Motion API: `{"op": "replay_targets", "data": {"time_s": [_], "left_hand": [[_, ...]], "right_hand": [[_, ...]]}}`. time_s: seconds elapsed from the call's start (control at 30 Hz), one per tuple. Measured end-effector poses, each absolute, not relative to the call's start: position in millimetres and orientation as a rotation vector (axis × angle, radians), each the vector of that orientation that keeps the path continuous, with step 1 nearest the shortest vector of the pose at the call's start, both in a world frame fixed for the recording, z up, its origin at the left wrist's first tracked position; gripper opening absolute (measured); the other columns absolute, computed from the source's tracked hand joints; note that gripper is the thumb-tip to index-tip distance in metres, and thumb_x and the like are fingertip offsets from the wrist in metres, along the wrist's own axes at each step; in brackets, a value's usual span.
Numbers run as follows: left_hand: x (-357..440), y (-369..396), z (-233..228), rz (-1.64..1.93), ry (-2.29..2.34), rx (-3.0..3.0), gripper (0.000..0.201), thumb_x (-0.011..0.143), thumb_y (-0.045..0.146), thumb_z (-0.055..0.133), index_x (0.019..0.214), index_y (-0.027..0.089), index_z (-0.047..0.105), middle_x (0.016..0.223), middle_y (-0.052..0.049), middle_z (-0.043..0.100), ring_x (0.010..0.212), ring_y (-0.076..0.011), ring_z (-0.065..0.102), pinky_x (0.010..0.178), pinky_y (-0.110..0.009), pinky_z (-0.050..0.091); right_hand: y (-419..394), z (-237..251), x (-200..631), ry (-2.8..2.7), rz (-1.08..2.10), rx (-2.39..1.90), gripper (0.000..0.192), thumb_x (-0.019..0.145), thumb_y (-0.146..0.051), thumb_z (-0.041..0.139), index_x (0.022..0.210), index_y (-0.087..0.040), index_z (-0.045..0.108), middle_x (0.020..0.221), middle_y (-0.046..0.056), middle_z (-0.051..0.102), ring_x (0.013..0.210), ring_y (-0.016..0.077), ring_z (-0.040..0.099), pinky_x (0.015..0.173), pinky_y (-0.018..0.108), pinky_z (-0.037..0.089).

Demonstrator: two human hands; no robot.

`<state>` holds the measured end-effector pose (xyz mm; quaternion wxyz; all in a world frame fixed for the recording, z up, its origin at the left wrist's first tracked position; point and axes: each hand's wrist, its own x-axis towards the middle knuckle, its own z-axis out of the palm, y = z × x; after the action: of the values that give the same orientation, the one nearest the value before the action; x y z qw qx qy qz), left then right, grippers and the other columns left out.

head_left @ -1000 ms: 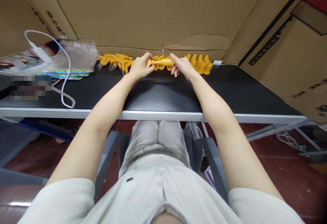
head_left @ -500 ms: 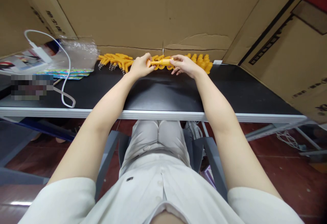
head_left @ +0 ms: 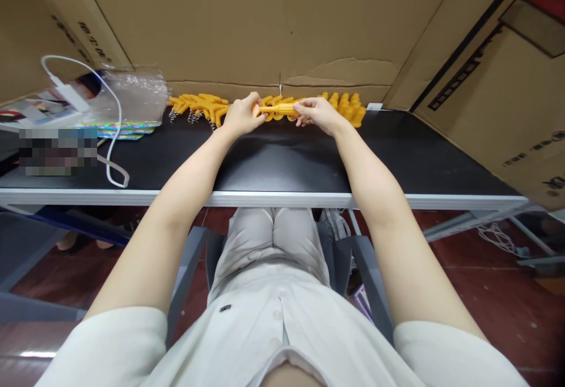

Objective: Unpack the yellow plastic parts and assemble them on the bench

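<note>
Between my two hands lies a yellow-orange plastic piece (head_left: 282, 108), held level just above the back of the table. Its left part is thin and knobbed, and its right part is a thicker ribbed cylinder. My left hand (head_left: 241, 116) pinches the wider left end, partly hidden by the fingers. On the right end, the thumb and fingers of my right hand (head_left: 320, 114) are closed. Upright yellow pieces (head_left: 348, 107) stand in rows behind my right hand. Left of my left hand is a pile of branched yellow pieces (head_left: 200, 104) with small metal coils.
A black table (head_left: 282, 169) with a metal front edge spans the view. Cardboard walls (head_left: 282, 27) rise behind it and at the right. On the left are clear plastic bags (head_left: 136, 92), colourful packets (head_left: 128, 129) and a white cable (head_left: 119, 122).
The fingers of my right hand have drawn closer together around the piece's right end. My left hand keeps its pinch in nearly the same place.
</note>
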<state>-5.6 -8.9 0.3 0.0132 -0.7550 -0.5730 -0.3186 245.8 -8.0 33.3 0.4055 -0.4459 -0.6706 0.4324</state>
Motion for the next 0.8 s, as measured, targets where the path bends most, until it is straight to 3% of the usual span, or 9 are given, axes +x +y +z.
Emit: {"op": "replay_targets", "data": {"time_s": [0.17, 0.33, 0.5, 0.6, 0.7, 0.8], "left_hand": [[-6.9, -11.5, 2.5, -1.018, -1.777, -2.373, 0.056, 0.098, 0.039, 0.075, 0.152, 0.028, 0.062, 0.115, -0.010, 0.079, 0.121, -0.0388, 0.076, 0.110, -0.049, 0.057], [-22.2, -7.4, 3.3, -1.103, -1.774, -2.328, 0.090, 0.097, 0.035, 0.076, 0.178, 0.028, 0.035, 0.141, -0.017, 0.073, 0.132, -0.0350, 0.072, 0.115, -0.045, 0.055], [-44.8, 7.0, -12.8, -0.641, -2.009, -2.291, 0.061, 0.101, 0.027, 0.060, 0.162, 0.018, 0.062, 0.166, -0.021, 0.061, 0.158, -0.0405, 0.052, 0.134, -0.056, 0.039], [-50.3, 12.1, -21.5, -0.414, -2.123, -2.320, 0.057, 0.106, 0.029, 0.052, 0.161, 0.022, 0.066, 0.169, -0.017, 0.060, 0.162, -0.0408, 0.050, 0.138, -0.064, 0.030], [-50.2, 12.7, -24.2, -0.427, -2.157, -2.268, 0.059, 0.107, 0.027, 0.052, 0.165, 0.024, 0.065, 0.169, -0.016, 0.061, 0.160, -0.0423, 0.052, 0.137, -0.068, 0.032], [-48.4, 11.0, -22.6, -0.436, -2.141, -2.198, 0.055, 0.105, 0.022, 0.052, 0.157, 0.017, 0.071, 0.162, -0.020, 0.067, 0.155, -0.0440, 0.058, 0.133, -0.065, 0.040]], "right_hand": [[-11.5, 31.9, 238.0, -1.567, 1.184, -1.074, 0.025, 0.103, -0.031, 0.084, 0.094, -0.019, 0.064, 0.083, 0.000, 0.072, 0.067, 0.0103, 0.070, 0.069, 0.021, 0.059], [4.0, 34.5, 227.4, -1.539, 0.968, -0.954, 0.028, 0.103, -0.036, 0.082, 0.110, -0.024, 0.058, 0.116, 0.003, 0.076, 0.103, 0.0152, 0.080, 0.092, 0.027, 0.066], [23.6, 44.8, 199.0, -1.740, 0.467, -1.019, 0.038, 0.104, -0.039, 0.079, 0.132, -0.024, 0.060, 0.147, 0.011, 0.068, 0.138, 0.0228, 0.070, 0.114, 0.038, 0.060], [29.5, 44.3, 172.6, -1.962, 0.178, -1.140, 0.042, 0.109, -0.032, 0.066, 0.149, -0.021, 0.059, 0.159, 0.014, 0.064, 0.147, 0.0273, 0.063, 0.126, 0.045, 0.052], [34.3, 35.1, 149.0, -2.170, 0.017, -1.191, 0.048, 0.108, -0.019, 0.053, 0.156, -0.018, 0.059, 0.164, 0.014, 0.063, 0.151, 0.0282, 0.060, 0.132, 0.045, 0.044], [37.8, 24.7, 134.5, -2.320, -0.002, -1.217, 0.061, 0.102, -0.004, 0.045, 0.159, -0.017, 0.058, 0.168, 0.013, 0.061, 0.153, 0.0274, 0.060, 0.131, 0.045, 0.046]]}}
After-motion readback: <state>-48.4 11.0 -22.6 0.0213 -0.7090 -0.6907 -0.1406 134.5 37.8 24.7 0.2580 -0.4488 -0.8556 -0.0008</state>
